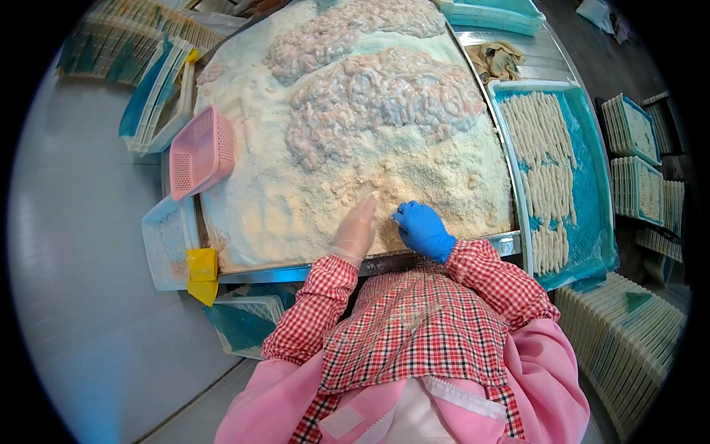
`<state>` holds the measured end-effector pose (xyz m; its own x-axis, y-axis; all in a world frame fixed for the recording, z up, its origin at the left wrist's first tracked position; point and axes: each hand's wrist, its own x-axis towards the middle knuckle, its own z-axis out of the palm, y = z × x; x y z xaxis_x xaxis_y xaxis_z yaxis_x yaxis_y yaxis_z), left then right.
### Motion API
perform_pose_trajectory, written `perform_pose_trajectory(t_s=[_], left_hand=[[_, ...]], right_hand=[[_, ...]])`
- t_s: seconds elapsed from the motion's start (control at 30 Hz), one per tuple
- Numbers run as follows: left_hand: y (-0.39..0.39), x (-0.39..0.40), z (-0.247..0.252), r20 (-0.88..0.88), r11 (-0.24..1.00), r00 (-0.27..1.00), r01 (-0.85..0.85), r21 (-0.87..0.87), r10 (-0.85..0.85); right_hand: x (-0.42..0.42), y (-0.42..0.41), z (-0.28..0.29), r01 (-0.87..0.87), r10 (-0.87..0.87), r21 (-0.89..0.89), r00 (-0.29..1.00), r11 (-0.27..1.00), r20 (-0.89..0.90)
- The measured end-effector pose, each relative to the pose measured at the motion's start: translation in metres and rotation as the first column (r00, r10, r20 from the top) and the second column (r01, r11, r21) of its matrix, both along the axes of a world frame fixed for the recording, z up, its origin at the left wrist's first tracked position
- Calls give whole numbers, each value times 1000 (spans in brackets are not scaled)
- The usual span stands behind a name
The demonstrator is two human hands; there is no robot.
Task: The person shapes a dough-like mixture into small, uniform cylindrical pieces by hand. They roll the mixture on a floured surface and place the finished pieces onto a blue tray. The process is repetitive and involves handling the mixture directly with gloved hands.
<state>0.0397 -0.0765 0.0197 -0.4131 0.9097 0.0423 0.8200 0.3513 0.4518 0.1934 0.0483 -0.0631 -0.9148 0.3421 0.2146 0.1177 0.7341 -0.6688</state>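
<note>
My left hand (356,226), in a clear glove, reaches into loose breading crumbs (310,222) near the table's front edge; whether it holds anything is hidden. Just to its right, my right hand (422,227), in a blue glove, has its fingers curled low over the crumbs, their tips hidden. Beyond both hands lies a large heap of wet, pale raw meat strips (383,94), with a second heap (355,28) behind it. On the right, a blue-lined white tray (593,222) holds rows of coated strips (543,144).
A pink plastic basket (194,155) sits at the table's left edge, above a white tub (166,238) and a yellow piece (202,272). A crumpled cloth (495,60) lies at the upper right. Stacked trays (627,327) stand at lower right; more trays (155,100) are upper left.
</note>
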Motion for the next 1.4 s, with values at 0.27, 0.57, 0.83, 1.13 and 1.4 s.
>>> perform_pose_trajectory(t_s=[0.27, 0.57, 0.83, 1.13, 1.4], left_hand=[[13, 27, -42, 80, 959, 967, -251, 134, 242], [48, 50, -1, 170, 893, 941, -333, 302, 293], [62, 38, -46, 105, 980, 992, -83, 182, 64], [36, 2, -28, -129, 997, 992, -3, -79, -7], [12, 7, -42, 369, 943, 884, -330, 55, 288]], right_hand=[[-13, 12, 48, 296, -104, -789, 953, 538, 286], [-30, -13, 53, -93, -289, -895, 927, 436, -238], [-20, -9, 20, -220, -285, -974, 938, -48, -198], [1, 19, -8, 15, -345, -829, 905, -559, 249], [-21, 25, 57, 59, -305, -962, 941, -267, 143]])
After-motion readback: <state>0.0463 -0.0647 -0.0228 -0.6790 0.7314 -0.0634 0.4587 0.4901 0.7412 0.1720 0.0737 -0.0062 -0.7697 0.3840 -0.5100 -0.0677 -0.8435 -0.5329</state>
